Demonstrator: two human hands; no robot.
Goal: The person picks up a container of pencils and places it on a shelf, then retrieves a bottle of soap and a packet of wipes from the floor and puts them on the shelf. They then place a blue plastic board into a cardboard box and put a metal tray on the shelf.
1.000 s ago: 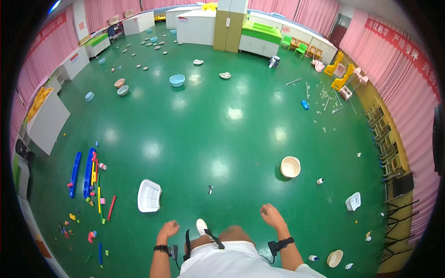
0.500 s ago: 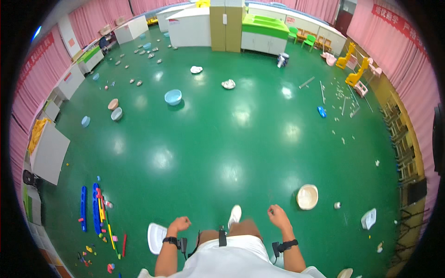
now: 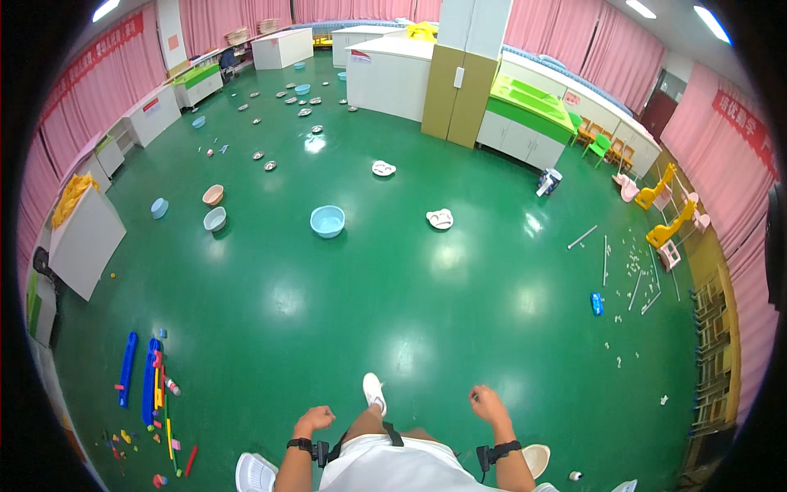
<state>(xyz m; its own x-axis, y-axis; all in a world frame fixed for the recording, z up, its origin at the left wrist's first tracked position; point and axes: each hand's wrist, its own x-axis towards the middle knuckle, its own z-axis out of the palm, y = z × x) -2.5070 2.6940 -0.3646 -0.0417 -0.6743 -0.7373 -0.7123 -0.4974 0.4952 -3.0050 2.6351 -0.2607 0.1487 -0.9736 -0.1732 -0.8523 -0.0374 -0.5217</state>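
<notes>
My left hand (image 3: 316, 420) hangs in front of my left hip, its fingers loosely curled and nothing visible in it. My right hand (image 3: 489, 403) is raised a little ahead of my right hip, also curled, with no held thing showing. Dark bands with small devices are strapped round both wrists. Between the hands my white shoe (image 3: 374, 392) is forward on the green floor. A white slatted basket (image 3: 257, 473) lies beside my left forearm. Partly behind my right forearm is a cream basin (image 3: 537, 461). Neither hand touches these.
Ahead stand a blue basin (image 3: 328, 221) and two white plates, one of them a bear-shaped plate (image 3: 440, 219). Blue troughs (image 3: 151, 381) and small toys lie at left. Pale tubes (image 3: 605, 261) and scattered bits lie at right, near yellow giraffe-shaped frames (image 3: 672, 225). A pillar and cabinets stand behind.
I have stepped forward, my left foot now leading instead of the right. The white basket and cream basin have slid toward the lower edge. Both hands stay curled; the view is tipped higher.
</notes>
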